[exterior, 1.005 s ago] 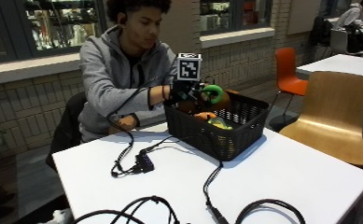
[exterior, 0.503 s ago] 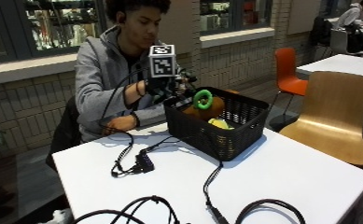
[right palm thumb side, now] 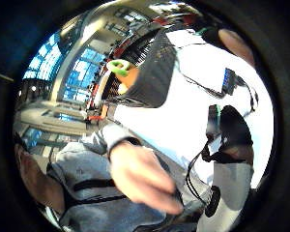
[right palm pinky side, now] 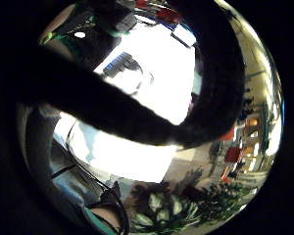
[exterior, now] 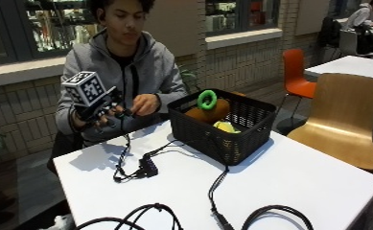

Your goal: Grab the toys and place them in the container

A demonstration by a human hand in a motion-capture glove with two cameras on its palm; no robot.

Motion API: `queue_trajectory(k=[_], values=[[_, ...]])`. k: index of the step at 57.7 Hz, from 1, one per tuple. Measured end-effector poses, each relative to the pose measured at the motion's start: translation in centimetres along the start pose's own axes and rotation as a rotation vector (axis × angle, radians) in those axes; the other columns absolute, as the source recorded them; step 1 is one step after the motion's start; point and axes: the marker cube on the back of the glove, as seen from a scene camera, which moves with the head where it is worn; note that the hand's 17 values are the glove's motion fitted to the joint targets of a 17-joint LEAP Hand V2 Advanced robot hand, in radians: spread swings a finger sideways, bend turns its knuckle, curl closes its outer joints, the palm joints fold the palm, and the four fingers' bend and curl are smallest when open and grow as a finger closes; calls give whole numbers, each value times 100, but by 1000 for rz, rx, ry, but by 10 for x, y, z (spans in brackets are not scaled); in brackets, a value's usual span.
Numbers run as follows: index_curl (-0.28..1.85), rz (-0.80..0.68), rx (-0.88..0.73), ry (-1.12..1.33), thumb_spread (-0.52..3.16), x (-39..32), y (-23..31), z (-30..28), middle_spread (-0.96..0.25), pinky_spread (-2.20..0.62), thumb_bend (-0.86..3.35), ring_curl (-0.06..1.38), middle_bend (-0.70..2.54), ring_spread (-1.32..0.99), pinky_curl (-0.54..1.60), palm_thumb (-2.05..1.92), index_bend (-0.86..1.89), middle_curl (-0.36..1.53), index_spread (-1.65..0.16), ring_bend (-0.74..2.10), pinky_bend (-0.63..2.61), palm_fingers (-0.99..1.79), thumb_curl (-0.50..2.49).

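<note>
A black mesh basket [exterior: 227,132] stands on the white table [exterior: 288,177] toward its far side. Inside lie an orange plush toy [exterior: 206,111] topped by a green ring [exterior: 206,99], and a yellow toy [exterior: 227,126] beside it. My gloved right hand [exterior: 99,114] hovers off the table's far left corner, well left of the basket, its fingers loosely curled and holding nothing. The bare left hand [exterior: 145,103] is raised next to it. The thumb side palm view shows the basket [right palm thumb side: 152,72], the green ring [right palm thumb side: 118,65] and the bare hand [right palm thumb side: 145,179].
Black cables [exterior: 135,158] with a small adapter [exterior: 149,168] trail across the table from the glove, and more cable loops [exterior: 262,213] lie at the near edge. A wooden chair [exterior: 345,120] stands to the right, with an orange chair [exterior: 297,72] behind it.
My gloved hand has drawn back from above the basket to the left, off the table's corner. The green ring toy it carried now lies in the basket.
</note>
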Motion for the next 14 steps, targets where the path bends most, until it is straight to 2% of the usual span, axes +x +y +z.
queue_trajectory(k=[14], values=[[49,90,45,-113,162,53,21,32,-4,5,82,27,14,-2,28,23,36,16,-35,29,89,-6,52]])
